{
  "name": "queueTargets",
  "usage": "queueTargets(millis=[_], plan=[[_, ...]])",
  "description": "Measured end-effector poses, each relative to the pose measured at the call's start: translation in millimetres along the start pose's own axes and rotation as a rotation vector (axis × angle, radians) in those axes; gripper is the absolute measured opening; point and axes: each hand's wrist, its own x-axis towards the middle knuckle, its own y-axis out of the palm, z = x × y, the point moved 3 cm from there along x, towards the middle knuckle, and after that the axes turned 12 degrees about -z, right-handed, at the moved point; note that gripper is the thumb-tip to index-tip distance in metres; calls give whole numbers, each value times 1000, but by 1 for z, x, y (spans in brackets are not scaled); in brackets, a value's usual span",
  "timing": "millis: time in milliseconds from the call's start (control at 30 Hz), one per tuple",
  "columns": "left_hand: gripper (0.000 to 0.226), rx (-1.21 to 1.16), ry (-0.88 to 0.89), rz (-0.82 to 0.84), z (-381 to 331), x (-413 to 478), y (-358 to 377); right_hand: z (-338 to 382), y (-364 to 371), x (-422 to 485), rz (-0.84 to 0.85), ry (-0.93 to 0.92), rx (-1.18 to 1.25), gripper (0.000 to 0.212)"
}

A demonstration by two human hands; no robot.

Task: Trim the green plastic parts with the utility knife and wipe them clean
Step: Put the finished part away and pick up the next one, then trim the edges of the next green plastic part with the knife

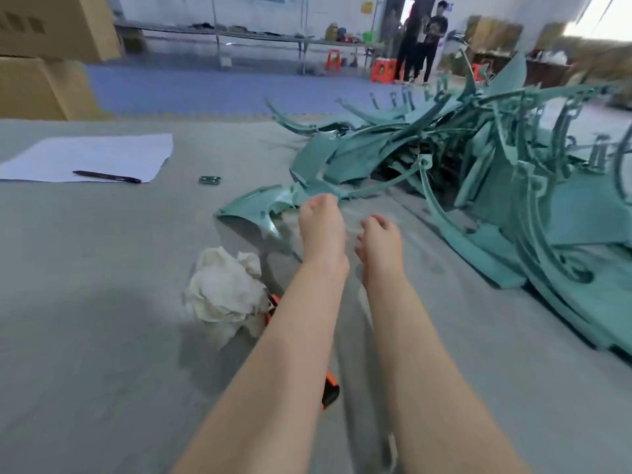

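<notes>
Left hand (321,227): fingers curled over at the near part (253,203), knuckles up. It looks like a grip on the thin rib at the part's right end, but the contact is hidden behind the knuckles.

Right hand (379,242): just beside the left, fingers loosely curled. There is a faint clear blur between the 2 hands, and I cannot tell whether this grip holds anything.

Near part: flat on the grey worktop (85,319), starting at the left grip and running away to the left. Long axis is roughly side to side, with its pointed end far left. The left hand is the nearer 1, and the right sits off the part's right end.

Knife (330,391): orange and black, lying on the worktop back toward the body, under the left forearm. Only 2 bits show, 1 by the cloth (222,289) and 1 nearer the elbow. Its long axis runs roughly along that forearm. It is in neither grip and is well behind both.

Cloth: white and crumpled, left of the left forearm, touching or just beside the knife's far end.

Judgement: trimming has not started on this part. Either hand has to come back toward the body for the knife. The right looks the freer if the left keeps the part steady.

Pile (478,172) of green parts: ahead and right, well past the grips.
</notes>
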Motion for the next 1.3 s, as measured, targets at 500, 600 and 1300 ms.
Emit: queueTargets(millis=[500, 600, 1300], plan=[[19, -128, -307, -5, 36, 78, 58, -8, 57, 88, 16, 242, 590, 35], [26, -179, -319, -23, 38, 83, 59, -5, 59, 91, 35, 230, 616, 35], [26, -170, -381, 139, 32, 82, 57, 12, 48, 67, -221, -356, 61, 25]])
